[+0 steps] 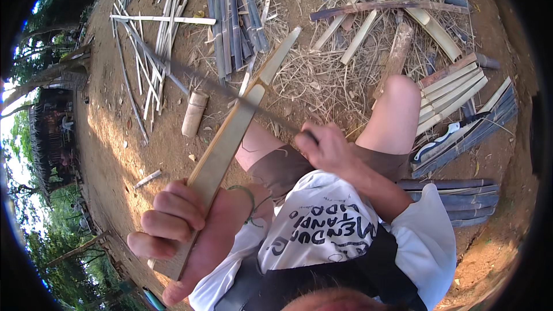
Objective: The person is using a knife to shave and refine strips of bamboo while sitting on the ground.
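Left hand (181, 224) is gripping the bamboo slat (230, 138) tight; right hand (325, 147), fist closed, is holding the long blade (230, 89) across it.

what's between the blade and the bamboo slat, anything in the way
Nothing visible. The long blade, held by the right hand, already lies across the bamboo slat that the left hand holds in its grip. Only bare ground and loose straw lie beyond, well under the slat.
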The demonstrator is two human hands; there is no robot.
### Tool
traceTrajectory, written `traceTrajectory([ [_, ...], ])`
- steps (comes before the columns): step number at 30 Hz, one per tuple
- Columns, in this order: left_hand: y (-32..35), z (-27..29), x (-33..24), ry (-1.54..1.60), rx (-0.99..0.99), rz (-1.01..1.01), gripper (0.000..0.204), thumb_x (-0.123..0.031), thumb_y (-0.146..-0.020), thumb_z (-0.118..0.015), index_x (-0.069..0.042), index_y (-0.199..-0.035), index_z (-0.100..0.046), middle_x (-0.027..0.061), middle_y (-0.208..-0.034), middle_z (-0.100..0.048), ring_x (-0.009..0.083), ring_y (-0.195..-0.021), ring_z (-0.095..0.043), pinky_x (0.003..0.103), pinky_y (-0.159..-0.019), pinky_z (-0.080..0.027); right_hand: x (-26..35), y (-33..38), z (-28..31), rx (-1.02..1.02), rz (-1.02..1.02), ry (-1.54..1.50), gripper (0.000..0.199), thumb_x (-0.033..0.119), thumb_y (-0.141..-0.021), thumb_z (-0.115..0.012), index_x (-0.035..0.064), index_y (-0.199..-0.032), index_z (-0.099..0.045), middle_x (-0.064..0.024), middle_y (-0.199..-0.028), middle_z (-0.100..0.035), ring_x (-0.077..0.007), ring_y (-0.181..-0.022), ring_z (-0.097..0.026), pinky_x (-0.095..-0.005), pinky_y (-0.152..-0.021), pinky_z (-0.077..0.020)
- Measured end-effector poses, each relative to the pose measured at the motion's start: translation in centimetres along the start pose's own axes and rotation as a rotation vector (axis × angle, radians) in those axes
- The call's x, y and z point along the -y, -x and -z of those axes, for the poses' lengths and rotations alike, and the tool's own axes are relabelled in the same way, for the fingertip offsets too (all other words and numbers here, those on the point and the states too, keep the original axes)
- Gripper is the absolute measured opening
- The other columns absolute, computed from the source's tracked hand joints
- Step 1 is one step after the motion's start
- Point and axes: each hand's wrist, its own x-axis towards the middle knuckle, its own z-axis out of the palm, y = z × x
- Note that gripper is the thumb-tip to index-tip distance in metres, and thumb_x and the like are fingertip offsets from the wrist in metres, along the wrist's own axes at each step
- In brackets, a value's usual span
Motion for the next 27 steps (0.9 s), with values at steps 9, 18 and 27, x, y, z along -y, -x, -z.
traceTrajectory([
  [9,-0.1,0.4,0.0,-0.023,0.074,0.002,0.077,-0.091,-0.077,-0.043,-0.014,-0.077,-0.041,-0.0026,-0.059,-0.039,0.0084,-0.045,-0.034,0.023,-0.044,-0.025,0.6,-2.4,1.5,0.044,0.007,-0.007,0.057,0.049,-0.1,-0.051,-0.0011,-0.073,-0.06,-0.0193,-0.056,-0.057,-0.0375,-0.054,-0.061,-0.0458,-0.054,-0.0459],
  [18,-1.8,2.0,-0.3,-0.027,0.087,0.033,0.062,-0.075,-0.087,-0.053,-0.015,-0.081,-0.039,-0.0024,-0.056,-0.037,0.0095,-0.042,-0.034,0.027,-0.043,-0.024,3.1,-3.3,2.8,0.17,-0.052,-0.064,0.051,0.049,-0.096,-0.057,0.0005,-0.079,-0.064,-0.0183,-0.053,-0.055,-0.036,-0.051,-0.061,-0.0439,-0.05,-0.0466],
  [27,-0.1,0.1,-0.3,0.05,0.16,0.041,0.075,-0.089,-0.078,-0.046,-0.015,-0.076,-0.039,-0.0025,-0.058,-0.037,0.0089,-0.045,-0.031,0.024,-0.045,-0.022,-2.2,-3.5,1.8,0.023,-0.193,0.116,0.061,0.055,-0.099,-0.048,0.0009,-0.077,-0.068,-0.0183,-0.059,-0.063,-0.0358,-0.059,-0.066,-0.0485,-0.056,-0.0497],
])
